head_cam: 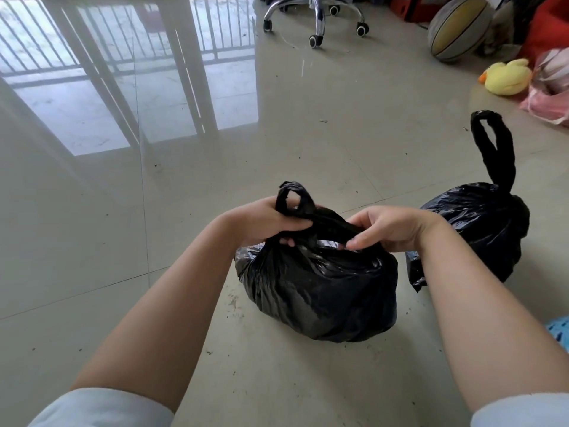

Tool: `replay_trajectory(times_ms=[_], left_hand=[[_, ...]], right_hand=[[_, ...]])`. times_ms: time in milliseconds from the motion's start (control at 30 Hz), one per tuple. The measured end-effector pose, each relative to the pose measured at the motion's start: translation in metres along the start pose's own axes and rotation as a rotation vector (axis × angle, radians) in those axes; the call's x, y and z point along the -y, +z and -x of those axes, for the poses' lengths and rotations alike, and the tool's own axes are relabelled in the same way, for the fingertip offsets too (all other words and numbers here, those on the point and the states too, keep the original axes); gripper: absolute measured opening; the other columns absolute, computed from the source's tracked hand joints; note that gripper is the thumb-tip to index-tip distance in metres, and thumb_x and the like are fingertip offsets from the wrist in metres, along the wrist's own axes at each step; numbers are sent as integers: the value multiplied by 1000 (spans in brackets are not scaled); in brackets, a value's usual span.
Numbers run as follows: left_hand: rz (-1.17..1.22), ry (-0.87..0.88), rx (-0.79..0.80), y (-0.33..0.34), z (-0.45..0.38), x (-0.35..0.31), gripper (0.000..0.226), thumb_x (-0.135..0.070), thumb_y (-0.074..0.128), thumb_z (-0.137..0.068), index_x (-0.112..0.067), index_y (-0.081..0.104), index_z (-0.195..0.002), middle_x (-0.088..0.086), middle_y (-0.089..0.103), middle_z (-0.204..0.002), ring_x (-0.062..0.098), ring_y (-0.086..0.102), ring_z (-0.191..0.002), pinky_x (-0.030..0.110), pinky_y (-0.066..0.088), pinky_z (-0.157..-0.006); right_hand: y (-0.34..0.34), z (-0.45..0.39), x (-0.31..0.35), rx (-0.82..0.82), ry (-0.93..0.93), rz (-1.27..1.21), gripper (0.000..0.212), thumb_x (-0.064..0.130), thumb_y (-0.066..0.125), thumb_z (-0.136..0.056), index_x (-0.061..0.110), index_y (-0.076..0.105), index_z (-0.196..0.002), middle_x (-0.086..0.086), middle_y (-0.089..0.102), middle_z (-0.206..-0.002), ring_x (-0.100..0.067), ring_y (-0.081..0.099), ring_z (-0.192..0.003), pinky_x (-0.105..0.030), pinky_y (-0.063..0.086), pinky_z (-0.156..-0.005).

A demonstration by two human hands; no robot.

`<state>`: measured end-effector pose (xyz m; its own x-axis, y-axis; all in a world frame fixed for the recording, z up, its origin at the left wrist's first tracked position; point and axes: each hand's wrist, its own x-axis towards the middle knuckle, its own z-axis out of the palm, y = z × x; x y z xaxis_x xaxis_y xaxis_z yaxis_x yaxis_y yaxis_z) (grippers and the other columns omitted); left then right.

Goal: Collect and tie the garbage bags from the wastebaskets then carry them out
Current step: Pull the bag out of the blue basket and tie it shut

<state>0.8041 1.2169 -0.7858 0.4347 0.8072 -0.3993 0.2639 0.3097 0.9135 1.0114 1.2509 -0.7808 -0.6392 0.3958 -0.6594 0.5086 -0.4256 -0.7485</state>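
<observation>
Tiled floor point(308, 143): glossy, carries everything; loose items kept along its far right edge, leaving the middle free for bag work.

Near garbage bag point(320, 291): black, full, resting on the floor toward the near edge, centred between both arms. Set down, judged, so both hands stay free for the knot.

Second garbage bag point(480, 229): black, on the floor just beside the first, to its right and slightly farther off. Handle loop point(494, 143) standing upright above a closed neck; judged already tied and parked within reach for carrying out.

Office chair base point(314, 16), ball point(458, 29), yellow plush duck point(508, 77): far edge and far right edge, well apart from both bags.

Left hand point(271, 223): grip pressed together around one handle strap, loop point(292, 197) protruding above the fist.

Right hand point(391, 226): fingers curled, pinching the opposite strap.

Straps drawn toward each other over the bag mouth; knot judged not yet closed.
</observation>
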Motion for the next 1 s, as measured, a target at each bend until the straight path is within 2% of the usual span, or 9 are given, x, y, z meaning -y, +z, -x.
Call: replay_trajectory(times_ms=[67,167,333,467,533,600,733,867,1000], left_hand=[[20,-8,85,2,4,-1,26,-5,40,-96,-11,56,-116,16,57,-79,5,52,-50,14,44,-58],[69,41,83,6,5,-8,31,-11,28,-100,-30,51,-109,-6,57,-44,1,45,-39,11,37,-49],[221,64,-60,9,0,-13,27,-4,35,-98,-14,58,-88,-2,59,-38,0,47,-30,9,32,-40],[271,105,-155,10,0,-12,30,10,38,-93,-8,57,-78,-2,66,-50,1,57,-35,10,37,-43],[282,117,-205,7,0,-10,31,11,39,-93,-8,58,-77,-4,69,-51,0,58,-38,10,40,-45],[321,129,-257,6,1,-7,28,4,40,-95,-9,58,-78,-4,69,-60,-2,59,-40,10,40,-46],[291,132,-257,11,0,-3,27,-9,38,-98,-12,58,-81,2,61,-80,-5,61,-47,9,43,-51],[73,178,-399,14,-6,2,20,-8,46,-95,-5,65,-89,-1,62,-76,-11,60,-52,0,46,-62],[-49,271,-439,14,-8,1,16,-7,50,-93,-12,65,-93,-4,60,-87,-11,59,-67,3,44,-76]], right_hand=[[1,-1,-3,-71,45,34,13,3,64,-66,13,67,-59,3,65,-51,-8,60,-44,-16,51,-47],[-1,-8,-2,-334,21,52,23,-7,60,-77,8,59,-60,3,53,-39,-5,43,-32,-11,38,-37],[3,-24,10,-756,-159,-315,22,-14,55,-79,5,54,-67,2,50,-25,-6,42,-20,-9,37,-32],[10,-30,12,-929,-302,-321,23,-14,55,-78,7,63,-80,-8,65,-72,-16,62,-63,-24,50,-63],[11,-29,10,-904,-373,-346,34,-12,50,-80,6,63,-106,-9,60,-103,-20,58,-95,-26,47,-80],[13,-24,14,-843,-484,-563,37,-9,43,-83,10,58,-112,-4,55,-111,-17,54,-104,-29,45,-86],[7,-19,22,-790,-632,-917,23,-2,44,-89,18,52,-82,2,63,-83,-16,59,-81,-30,46,-76],[8,-20,23,-747,-688,-1081,24,-12,48,-84,12,46,-84,-2,66,-49,-14,65,-48,-28,56,-53],[8,-18,21,-617,-599,-968,16,7,47,-91,7,49,-76,-6,54,-68,-16,56,-60,-24,54,-62]])
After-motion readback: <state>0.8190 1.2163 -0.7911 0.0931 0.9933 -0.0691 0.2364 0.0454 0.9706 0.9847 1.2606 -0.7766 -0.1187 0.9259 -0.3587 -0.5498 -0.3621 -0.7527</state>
